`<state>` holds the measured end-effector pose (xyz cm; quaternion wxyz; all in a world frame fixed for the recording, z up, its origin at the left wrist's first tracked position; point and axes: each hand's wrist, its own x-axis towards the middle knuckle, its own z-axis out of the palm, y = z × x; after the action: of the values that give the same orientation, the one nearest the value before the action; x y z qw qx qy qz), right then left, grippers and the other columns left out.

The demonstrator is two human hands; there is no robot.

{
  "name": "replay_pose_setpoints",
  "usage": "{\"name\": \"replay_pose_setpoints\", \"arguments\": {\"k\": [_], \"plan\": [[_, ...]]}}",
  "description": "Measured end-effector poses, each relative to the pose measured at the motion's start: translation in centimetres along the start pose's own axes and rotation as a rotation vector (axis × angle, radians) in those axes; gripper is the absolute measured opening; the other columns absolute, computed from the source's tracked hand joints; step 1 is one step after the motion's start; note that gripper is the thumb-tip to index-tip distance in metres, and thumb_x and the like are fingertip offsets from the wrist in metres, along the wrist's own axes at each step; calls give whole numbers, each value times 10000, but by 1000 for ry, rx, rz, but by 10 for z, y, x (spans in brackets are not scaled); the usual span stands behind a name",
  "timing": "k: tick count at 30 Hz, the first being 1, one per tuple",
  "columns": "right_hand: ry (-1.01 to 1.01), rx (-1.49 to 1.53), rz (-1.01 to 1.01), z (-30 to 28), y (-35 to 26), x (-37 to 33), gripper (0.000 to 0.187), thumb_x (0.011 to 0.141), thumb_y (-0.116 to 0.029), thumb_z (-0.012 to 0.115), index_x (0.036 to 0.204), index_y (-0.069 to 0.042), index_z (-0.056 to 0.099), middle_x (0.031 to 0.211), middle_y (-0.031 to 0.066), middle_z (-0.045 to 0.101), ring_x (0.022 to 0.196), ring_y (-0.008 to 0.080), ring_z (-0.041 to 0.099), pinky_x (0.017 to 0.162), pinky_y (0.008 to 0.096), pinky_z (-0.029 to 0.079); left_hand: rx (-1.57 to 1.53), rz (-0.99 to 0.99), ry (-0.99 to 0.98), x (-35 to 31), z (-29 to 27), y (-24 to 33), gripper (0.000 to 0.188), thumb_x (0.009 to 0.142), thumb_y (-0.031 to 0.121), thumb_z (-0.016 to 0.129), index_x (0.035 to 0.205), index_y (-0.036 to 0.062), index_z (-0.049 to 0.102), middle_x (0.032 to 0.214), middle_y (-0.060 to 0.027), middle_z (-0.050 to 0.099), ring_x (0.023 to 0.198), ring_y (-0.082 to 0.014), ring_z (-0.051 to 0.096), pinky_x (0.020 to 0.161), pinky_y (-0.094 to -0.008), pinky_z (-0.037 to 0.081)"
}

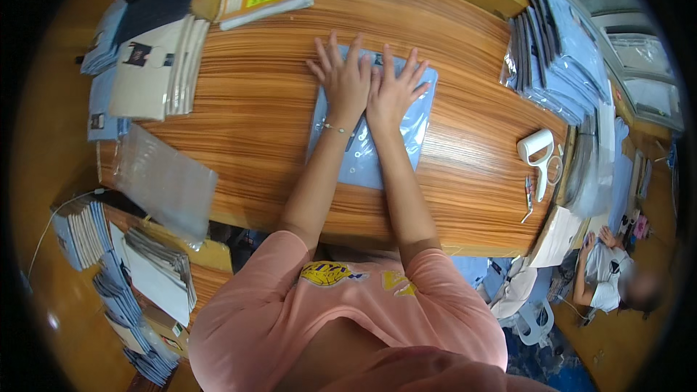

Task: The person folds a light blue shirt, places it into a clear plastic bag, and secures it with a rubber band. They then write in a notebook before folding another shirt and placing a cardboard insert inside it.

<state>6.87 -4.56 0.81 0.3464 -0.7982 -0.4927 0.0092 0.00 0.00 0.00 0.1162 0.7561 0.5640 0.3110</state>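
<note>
A folded light-blue shirt in a clear plastic bag (361, 163) lies flat on the wooden table in front of me. My left hand (343, 80) presses on its upper left part, fingers spread, with a thin bracelet at the wrist. Beside it, my right hand (396, 89) rests flat on the upper right part, fingers also spread. The two hands meet near the thumbs and cover much of the shirt's upper half. Glare on the plastic shows below and right of the hands.
Bagged blue shirts (570, 65) are stacked at the far right, beige ones (149, 76) at the left. A clear bag (167, 181) overhangs the left edge. A white lint roller (537, 152) and tweezers (528, 199) lie right. Another person (606, 268) works at far right.
</note>
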Motion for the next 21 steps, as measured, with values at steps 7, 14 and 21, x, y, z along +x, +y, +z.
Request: {"name": "replay_pose_setpoints", "arguments": {"k": [7, 14, 21], "plan": [[-19, -108, -11, 25, 16, -3, 385, 893, -314, 483, 1261, -209, 519, 1380, 247, 319, 1315, 480, 158, 1018, 652, 49, 76, 16, -20, -3, 25, -12, 457, 881, 381, 483, 1249, 111, 511, 1367, -223, 327, 1304, -459, 192, 1005, -651, 133], [-12, -111, 5, 25, 15, -2, 378, 888, -315, 491, 1250, -212, 530, 1382, 253, 317, 1316, 476, 165, 1014, 658, 52, 74, 3, -20, -1, 27, -11, 456, 880, 382, 489, 1243, 108, 513, 1371, -223, 322, 1301, -458, 199, 1006, -651, 130], [-6, -101, 2, 27, 17, -4, 370, 886, -314, 493, 1238, -208, 538, 1373, 253, 333, 1320, 464, 172, 1009, 665, 56, 42, -27, -31, -2, 28, -12, 491, 884, 396, 480, 1300, 137, 463, 1390, -212, 309, 1316, -437, 189, 1013, -651, 97]]}}
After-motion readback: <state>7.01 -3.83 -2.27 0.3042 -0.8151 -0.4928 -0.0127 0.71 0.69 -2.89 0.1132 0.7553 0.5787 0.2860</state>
